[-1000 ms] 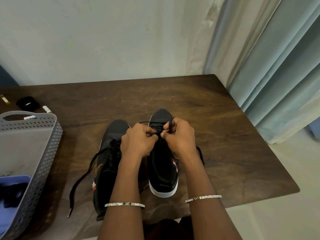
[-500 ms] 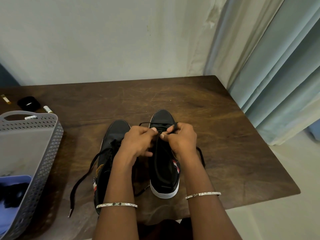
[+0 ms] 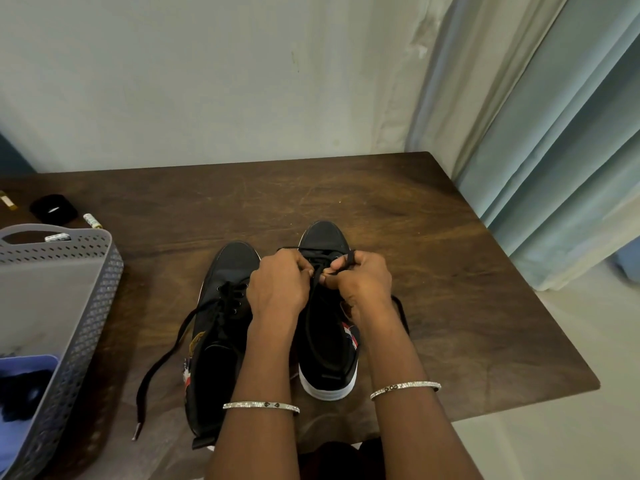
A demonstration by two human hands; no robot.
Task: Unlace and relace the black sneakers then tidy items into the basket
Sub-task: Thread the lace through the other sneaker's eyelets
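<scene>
Black sneakers (image 3: 325, 358) sit side by side at the near middle of the table (image 3: 450, 306), toes pointing away. The right sneaker (image 3: 322, 237) is the one getting worked on. Both hands are up by its toe-end eyelets: the left hand (image 3: 280, 289) and right hand (image 3: 362, 284) each pinch the lace (image 3: 313, 306) with curled fingers, knuckles nearly touching. My take for this step: pull both ends evenly, keep the lace flat, and pin the shoe down so it doesn't scoot (can't tell which eyelet it's at, fingers cover it). The left sneaker (image 3: 235, 261) has a loose lace (image 3: 162, 362) trailing toward the near table edge, an easy snag for a forearm. The basket (image 3: 86, 306) sits at the left, well apart from the shoes. There's plenty of bare wood beyond the toes and to the right before the table edge by the curtain (image 3: 554, 168).
</scene>
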